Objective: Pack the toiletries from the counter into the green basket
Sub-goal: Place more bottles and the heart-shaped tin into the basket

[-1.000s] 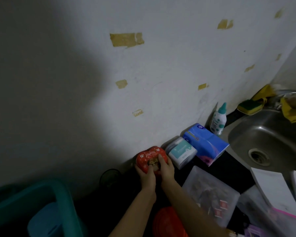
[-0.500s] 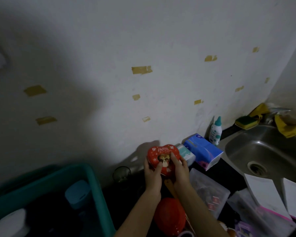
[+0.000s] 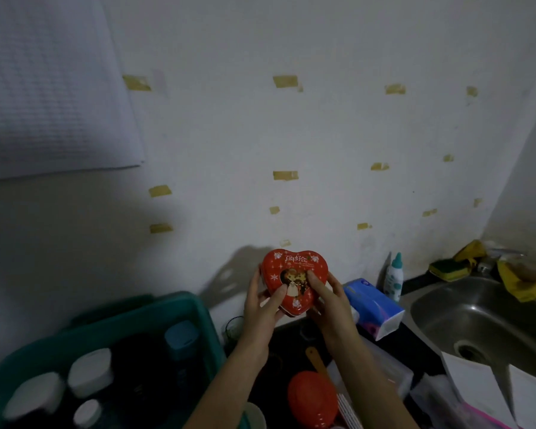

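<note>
A red heart-shaped tin [image 3: 294, 274] with white lettering is held up in front of the wall, above the dark counter. My left hand [image 3: 262, 308] grips its left side with the thumb on the lid. My right hand [image 3: 330, 300] grips its right side, thumb also on the lid. The green basket [image 3: 195, 308] stands at the lower left and holds several white-capped jars and a blue-capped bottle [image 3: 181, 339].
A blue tissue pack [image 3: 375, 306] and a small white bottle with a teal cap [image 3: 394, 275] stand by the wall. A steel sink [image 3: 483, 320] lies right, with sponges behind it. A red round object [image 3: 311, 399], plastic bags and papers crowd the counter below.
Both hands have lifted the heart tin off the counter and tilted its lid towards me. The view has swung left and up, so more of the basket shows.
</note>
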`<state>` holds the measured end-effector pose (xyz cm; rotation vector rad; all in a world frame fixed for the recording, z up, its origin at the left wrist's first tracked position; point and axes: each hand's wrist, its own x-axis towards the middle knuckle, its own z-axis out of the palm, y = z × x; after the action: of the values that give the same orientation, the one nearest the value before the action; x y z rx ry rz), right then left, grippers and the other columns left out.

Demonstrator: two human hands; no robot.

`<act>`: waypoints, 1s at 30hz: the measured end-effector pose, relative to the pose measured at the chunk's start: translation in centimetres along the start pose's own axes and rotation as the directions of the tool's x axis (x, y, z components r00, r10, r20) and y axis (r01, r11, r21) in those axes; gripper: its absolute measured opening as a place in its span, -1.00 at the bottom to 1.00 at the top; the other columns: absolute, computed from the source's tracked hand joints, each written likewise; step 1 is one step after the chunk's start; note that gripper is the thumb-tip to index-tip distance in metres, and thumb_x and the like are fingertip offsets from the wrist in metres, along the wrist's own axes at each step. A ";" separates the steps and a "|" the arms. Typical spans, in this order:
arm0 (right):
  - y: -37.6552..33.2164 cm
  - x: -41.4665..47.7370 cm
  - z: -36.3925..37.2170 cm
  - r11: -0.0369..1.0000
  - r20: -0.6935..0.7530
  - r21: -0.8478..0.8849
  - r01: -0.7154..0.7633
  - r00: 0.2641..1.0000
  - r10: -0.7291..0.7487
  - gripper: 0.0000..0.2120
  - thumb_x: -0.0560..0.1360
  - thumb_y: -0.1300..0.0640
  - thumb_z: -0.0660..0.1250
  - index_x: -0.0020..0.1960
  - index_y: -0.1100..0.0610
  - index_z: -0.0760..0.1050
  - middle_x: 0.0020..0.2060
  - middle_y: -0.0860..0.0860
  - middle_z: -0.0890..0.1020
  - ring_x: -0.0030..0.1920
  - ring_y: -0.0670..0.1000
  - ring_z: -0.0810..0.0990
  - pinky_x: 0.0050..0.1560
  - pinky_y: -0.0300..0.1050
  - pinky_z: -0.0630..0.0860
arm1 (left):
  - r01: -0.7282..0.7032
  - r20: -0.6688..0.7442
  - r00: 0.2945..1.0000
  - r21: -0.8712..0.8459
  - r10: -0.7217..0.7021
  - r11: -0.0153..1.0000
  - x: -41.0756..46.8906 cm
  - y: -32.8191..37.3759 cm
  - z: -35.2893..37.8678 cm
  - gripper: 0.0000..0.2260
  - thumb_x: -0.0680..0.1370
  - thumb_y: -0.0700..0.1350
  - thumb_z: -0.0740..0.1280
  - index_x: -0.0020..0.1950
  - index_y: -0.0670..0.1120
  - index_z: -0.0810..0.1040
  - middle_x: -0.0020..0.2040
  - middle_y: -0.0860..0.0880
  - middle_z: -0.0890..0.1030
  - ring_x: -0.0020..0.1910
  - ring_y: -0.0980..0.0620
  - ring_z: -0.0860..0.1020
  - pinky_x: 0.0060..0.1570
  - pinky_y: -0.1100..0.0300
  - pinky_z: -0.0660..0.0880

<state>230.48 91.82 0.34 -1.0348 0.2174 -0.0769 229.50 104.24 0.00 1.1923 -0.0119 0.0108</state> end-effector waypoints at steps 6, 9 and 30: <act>0.8 -2.3 4.4 0.998 0.136 -0.054 0.024 0.991 -0.016 -0.45 0.26 0.00 0.51 0.20 -0.08 0.41 0.04 0.04 0.63 -0.10 -0.04 0.69 -0.27 -0.21 0.59 | -0.100 -0.032 0.994 0.033 0.101 0.994 -2.6 3.8 -4.0 -0.39 0.45 -0.07 0.42 0.44 0.20 0.29 0.27 -0.04 0.51 0.20 -0.03 0.54 -0.01 0.17 0.60; 1.8 -3.5 6.7 0.997 0.210 -0.079 0.022 0.978 -0.005 -0.47 0.28 0.01 0.51 0.20 -0.08 0.42 0.03 0.04 0.64 -0.12 -0.05 0.70 -0.27 -0.21 0.60 | -0.134 -0.069 0.988 0.029 0.136 0.991 -3.9 5.3 -6.4 -0.39 0.43 -0.08 0.42 0.42 0.20 0.31 0.27 -0.04 0.50 0.19 -0.04 0.55 0.00 0.12 0.60; 8.5 -9.1 13.4 0.973 0.466 -0.231 -0.015 0.876 0.124 -0.45 0.37 0.08 0.43 0.33 -0.01 0.40 0.20 0.09 0.57 0.15 0.13 0.60 0.08 0.08 0.59 | -0.050 -0.053 0.997 0.185 0.060 0.982 -10.8 9.0 -19.1 -0.29 0.37 -0.09 0.47 0.40 0.29 0.22 0.31 0.00 0.44 0.21 -0.03 0.52 0.01 0.02 0.61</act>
<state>224.12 108.92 0.93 -1.2343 -0.1943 0.2759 218.65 125.34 1.15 1.3754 0.0078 0.0973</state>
